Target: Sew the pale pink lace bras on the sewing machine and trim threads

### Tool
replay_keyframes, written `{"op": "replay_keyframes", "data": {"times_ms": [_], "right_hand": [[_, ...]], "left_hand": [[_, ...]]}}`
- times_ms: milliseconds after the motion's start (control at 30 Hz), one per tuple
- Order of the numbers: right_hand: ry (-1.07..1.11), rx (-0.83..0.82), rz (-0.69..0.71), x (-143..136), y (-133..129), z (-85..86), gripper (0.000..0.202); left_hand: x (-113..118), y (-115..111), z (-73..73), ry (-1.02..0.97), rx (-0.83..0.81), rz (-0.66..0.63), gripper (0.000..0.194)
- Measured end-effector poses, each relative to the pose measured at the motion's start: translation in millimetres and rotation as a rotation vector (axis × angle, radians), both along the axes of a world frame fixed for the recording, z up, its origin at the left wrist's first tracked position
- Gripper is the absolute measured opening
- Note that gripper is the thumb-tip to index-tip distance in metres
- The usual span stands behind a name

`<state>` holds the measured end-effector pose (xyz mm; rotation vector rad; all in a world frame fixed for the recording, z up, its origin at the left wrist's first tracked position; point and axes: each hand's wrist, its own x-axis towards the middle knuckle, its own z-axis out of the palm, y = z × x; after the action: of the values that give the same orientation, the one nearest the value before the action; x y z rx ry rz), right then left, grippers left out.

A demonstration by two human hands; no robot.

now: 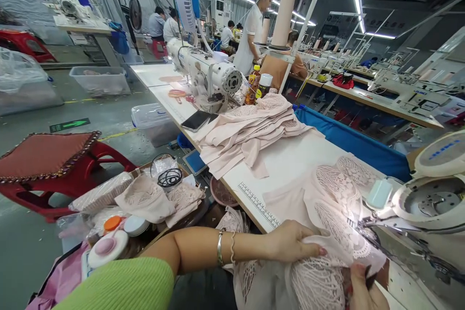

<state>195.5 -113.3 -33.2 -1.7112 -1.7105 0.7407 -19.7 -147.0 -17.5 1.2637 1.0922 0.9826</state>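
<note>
A pale pink lace garment piece (316,278) drapes over the table's front edge and runs up to the lit needle area of the near sewing machine (436,203). My left hand (292,243) reaches in from the left and pinches a fold of its plain fabric between thumb and fingers. Lower right, close to the machine's needle area, my right hand (365,290) grips the lace edge, thumb on top; its other fingers are partly hidden under the cloth and cut off by the frame. More lace (334,179) lies spread behind the hands.
A stack of pink lace pieces (254,123) lies farther along the table, near a phone (196,120) and a second sewing machine (203,72). Left of me are a box of supplies (152,193) and a red stool (47,164). A person (250,34) stands beyond.
</note>
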Motion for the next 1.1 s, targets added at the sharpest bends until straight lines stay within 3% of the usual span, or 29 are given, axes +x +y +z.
{"op": "replay_keyframes", "data": {"times_ms": [67, 200, 433, 533, 633, 733, 800, 867, 967, 1033, 1100], "right_hand": [[0.057, -0.055, -0.015, -5.7, -0.6, -3.8, 0.067], [0.136, -0.139, -0.027, -17.4, -4.3, -3.5, 0.075], [0.25, -0.179, 0.207, -19.9, -2.8, 11.3, 0.061], [0.186, -0.122, 0.21, -23.3, 5.0, 8.5, 0.055], [0.034, 0.1, 0.139, -32.2, 8.7, 6.3, 0.044], [-0.009, 0.288, 0.02, -42.9, 2.6, 11.6, 0.043], [0.091, 0.236, -0.024, -46.8, -3.1, 18.8, 0.044], [0.237, 0.09, -0.001, -46.2, -7.1, 25.4, 0.044], [0.227, -0.078, 0.214, -39.8, -10.0, 28.2, 0.042], [-0.002, -0.048, 0.346, -36.9, -12.1, 26.5, 0.04], [-0.309, 0.01, 0.39, -39.1, -15.5, 26.7, 0.034]], "left_hand": [[0.2, 3.2, 3.8, 0.072, 0.016, -0.028, 0.024], [2.2, 10.0, 11.7, 0.414, 0.05, -0.146, 0.038], [1.2, 20.0, 26.9, 0.643, 0.184, -0.349, 0.035], [9.1, 10.3, 23.7, 0.665, 0.097, -0.233, 0.036], [20.7, -6.8, 11.5, 0.564, -0.014, -0.011, 0.035], [26.1, -17.7, 1.6, 0.154, -0.044, 0.054, 0.04], [23.6, -15.2, 2.2, -0.241, -0.142, -0.014, 0.055], [18.0, -4.0, 7.8, -0.501, -0.292, -0.065, 0.07], [9.6, 20.9, 16.9, -0.479, -0.35, 0.125, 0.08], [6.8, 34.2, 19.0, -0.392, -0.278, 0.264, 0.078], [6.6, 40.9, 17.7, -0.351, -0.226, 0.294, 0.073]]}}
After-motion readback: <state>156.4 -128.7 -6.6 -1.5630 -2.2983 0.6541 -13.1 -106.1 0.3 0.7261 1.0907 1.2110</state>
